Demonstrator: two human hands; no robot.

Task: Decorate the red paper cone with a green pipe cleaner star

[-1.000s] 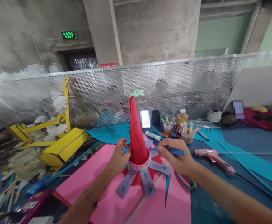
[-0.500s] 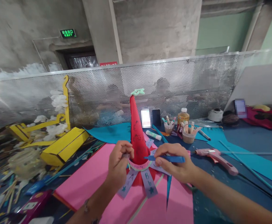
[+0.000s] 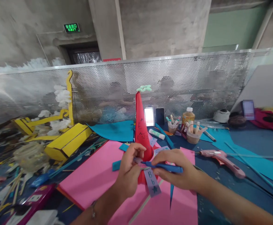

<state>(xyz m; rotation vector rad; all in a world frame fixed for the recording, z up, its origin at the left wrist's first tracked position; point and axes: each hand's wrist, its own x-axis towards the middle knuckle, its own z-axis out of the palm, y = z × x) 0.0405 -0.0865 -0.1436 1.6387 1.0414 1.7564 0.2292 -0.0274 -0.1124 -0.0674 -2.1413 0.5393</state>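
My right hand (image 3: 174, 167) is closed round a blue marker (image 3: 168, 167), its tip pointing left toward the fingers of my left hand (image 3: 131, 168). Those fingers pinch a small pale purple piece (image 3: 137, 160), mostly hidden by them. Just behind both hands stands a tall red cone (image 3: 141, 125) with black drawn marks and a curly mint-green top (image 3: 144, 88). Purple paper strips fan out from its base; the front strip (image 3: 152, 182) reads "Bb" above a star. Under the cone lies pink board (image 3: 91, 172).
A pink glue gun (image 3: 223, 157) lies to the right with its cord. Behind it stand a cup of sticks (image 3: 194, 136), a cup of markers (image 3: 173, 126) and a bottle (image 3: 188, 116). A glue stick (image 3: 156, 133) lies near the cone. At left is a yellow box (image 3: 67, 140).
My left hand has moved right and lower, in front of the cone's base, covering the "A" strip. The marker tip has come close to the left fingers. The whole view has shifted slightly.
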